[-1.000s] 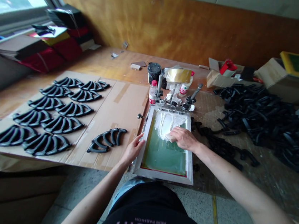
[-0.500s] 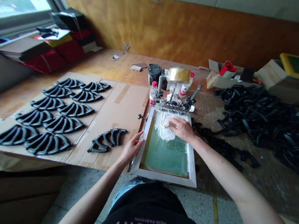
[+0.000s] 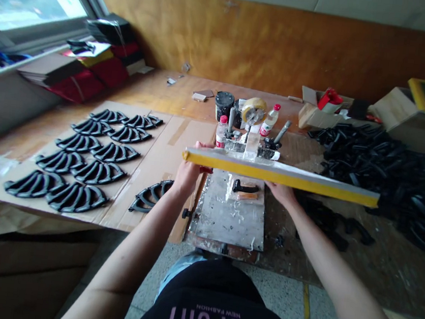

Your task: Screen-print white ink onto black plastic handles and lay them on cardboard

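Note:
A screen-printing frame is tilted up, its yellow-taped front edge facing me. My left hand is closed on the frame's left end, fingers showing above and below the edge. Below the frame, my right hand is to the right of the jig, its fingertips hidden by the edge. A black curved plastic handle lies on the small jig block, which is fixed to a grey metal base plate with white smears. Behind the frame stands the hinge clamp.
Black handles are arranged in fans on cardboard at left. A large heap of black handles covers the right side. Behind the clamp stand red-capped bottles, a dark tub and a tape roll.
The screen frame has swung up from flat, uncovering the base plate and black handle. My right hand has left the white paste on the screen and moved below the frame.

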